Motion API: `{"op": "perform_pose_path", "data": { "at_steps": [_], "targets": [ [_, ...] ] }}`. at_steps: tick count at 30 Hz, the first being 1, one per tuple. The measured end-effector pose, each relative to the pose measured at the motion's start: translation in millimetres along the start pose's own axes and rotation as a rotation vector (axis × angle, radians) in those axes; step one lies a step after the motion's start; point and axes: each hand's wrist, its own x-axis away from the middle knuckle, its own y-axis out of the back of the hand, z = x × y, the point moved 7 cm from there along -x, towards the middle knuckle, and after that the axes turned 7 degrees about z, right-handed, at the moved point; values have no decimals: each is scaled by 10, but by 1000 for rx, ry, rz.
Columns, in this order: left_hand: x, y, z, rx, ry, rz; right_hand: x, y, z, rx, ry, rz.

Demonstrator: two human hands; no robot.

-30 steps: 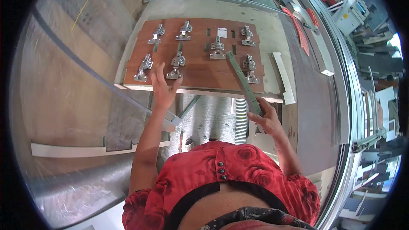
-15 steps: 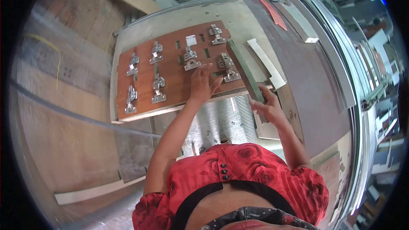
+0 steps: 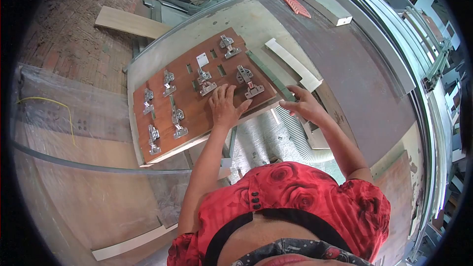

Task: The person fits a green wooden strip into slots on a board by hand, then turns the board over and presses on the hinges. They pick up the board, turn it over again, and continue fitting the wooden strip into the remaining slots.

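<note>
A reddish-brown board (image 3: 197,111) carries several metal cabinet hinges, among them one hinge (image 3: 250,83) near its right end. My left hand (image 3: 226,109) lies on the board's near part, fingers spread, beside a middle hinge (image 3: 205,82). A long green strip (image 3: 268,75) runs along the board's right edge. My right hand (image 3: 304,106) has its thumb and fingers on either side of the strip's near end. Dark slots and a small white label (image 3: 202,59) show on the board's face.
A notched pale strip (image 3: 294,64) lies right of the green one on the worn bench top (image 3: 236,17). Further back are an orange-handled tool (image 3: 286,1) and a metal rail (image 3: 320,1). Clear plastic sheeting (image 3: 64,118) hangs at left; a ribbed hose (image 3: 300,135) runs below.
The view has shifted and turned, so the board appears more tilted. My right hand's fingers have come closer around the green strip's end. My left hand stays on the board.
</note>
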Motion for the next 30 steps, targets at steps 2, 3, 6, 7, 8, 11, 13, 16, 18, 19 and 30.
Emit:
{"op": "perform_pose_path", "data": {
  "at_steps": [2, 3, 6, 7, 8, 11, 13, 16, 18, 19, 30],
  "targets": [
    [3, 12, -30, -24, -7, -15, -84, -12, -25, -14, -10, 19],
    [1, 14, -33, -25, -6, -15, -123, -20, -41, -25, -20, 36],
    [-16, 7, -17, -19, 2, 10, -197, -56, -39, -27, 24, 100],
    [-17, 6, -12, -19, 5, 4, -177, -43, -27, -27, 22, 102],
    [-8, 0, -7, -18, 8, 2, -127, -8, -9, -36, 20, 80],
    [-17, 9, -11, -3, 24, 17, 35, 71, 27, -32, 21, 48],
    [-12, 6, -16, -4, 26, 16, 146, 90, -26, -18, 25, 39],
    [-13, 14, -14, -5, 29, 15, 269, 22, -174, -27, -34, 101],
    [-13, 3, -3, -6, 32, 20, 299, 32, -155, -57, -63, 114],
    [-14, 1, -8, -21, 19, 3, 317, 29, -152, -90, -94, 122],
    [2, 50, -13, -24, 28, -27, 79, 14, -101, -86, -18, 131]
  ]
}}
